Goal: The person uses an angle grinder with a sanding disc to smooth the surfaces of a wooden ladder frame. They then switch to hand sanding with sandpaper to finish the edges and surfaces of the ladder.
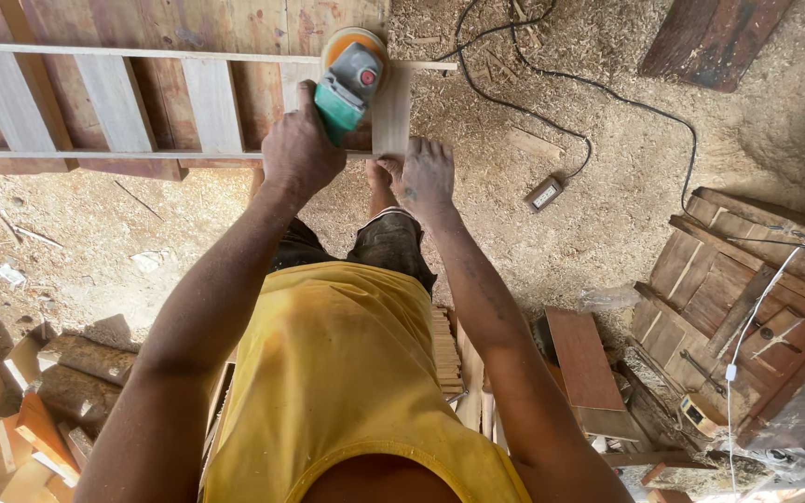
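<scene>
My left hand point(300, 149) grips the green and grey body of an angle grinder point(348, 84) with an orange sanding disc, held on the right end of a slatted wooden frame point(123, 102). My right hand point(424, 175) presses flat, fingers spread, on the end slat point(391, 107) of that frame, just right of the grinder. The frame lies on a reddish wooden surface above the ground.
A black cable point(561, 79) runs over the sawdust-covered ground to a power strip point(544, 193). Dark wooden panels point(738, 298) with tools and a white cable lie at right. Wood offcuts point(20, 419) are piled at lower left. A plank point(710, 37) lies at top right.
</scene>
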